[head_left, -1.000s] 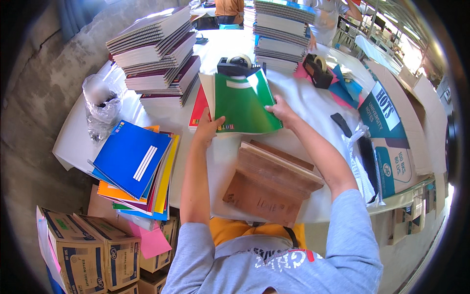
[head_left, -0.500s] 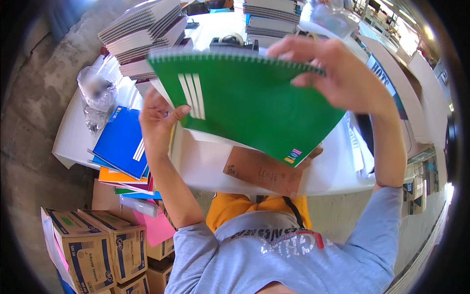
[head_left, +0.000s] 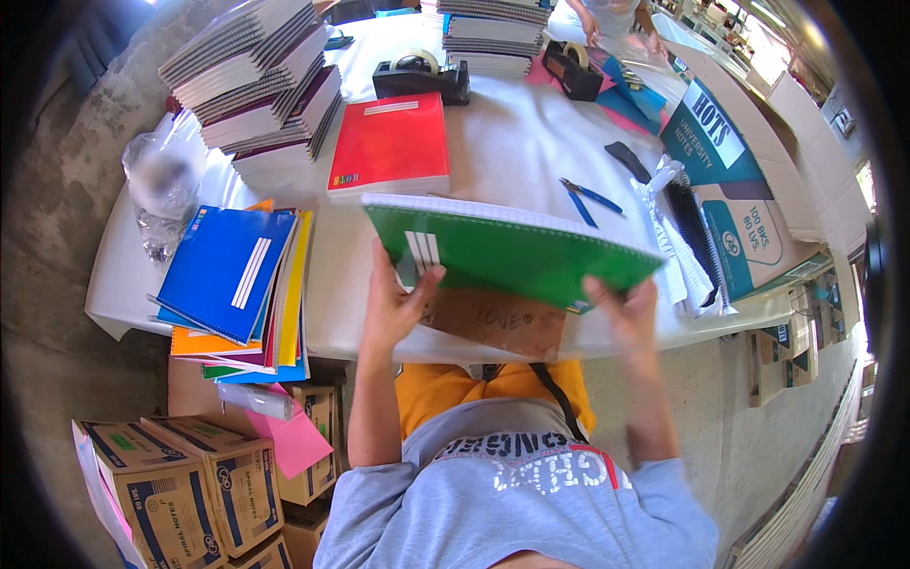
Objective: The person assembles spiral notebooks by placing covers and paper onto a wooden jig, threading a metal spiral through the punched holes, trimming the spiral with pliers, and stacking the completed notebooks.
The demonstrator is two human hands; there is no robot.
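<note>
A green spiral notebook [head_left: 502, 248] is held tilted between my two hands above the near edge of the white table. My left hand [head_left: 398, 299] grips its lower left side with the thumb on the cover. My right hand [head_left: 626, 308], slightly blurred, holds its lower right corner. Under the notebook, partly hidden, a brown cardboard piece [head_left: 493, 327] with handwriting lies at the table edge. Just beyond, a red notebook [head_left: 393, 142] lies flat. To the left, a blue notebook [head_left: 227, 270] tops a pile of colourful notebooks.
Tall notebook stacks [head_left: 251, 85] stand at the far left and far middle [head_left: 493, 38]. Two black tape dispensers [head_left: 422, 81] sit at the back. Blue-handled pliers [head_left: 590, 199] lie right, near an open carton [head_left: 730, 190]. Cardboard boxes [head_left: 161, 503] stand lower left. Another person's hand [head_left: 590, 27] shows at the back.
The green notebook has come down and tilted flatter. My right hand has moved from its spiral edge to its lower right corner. The red notebook and pliers are now uncovered.
</note>
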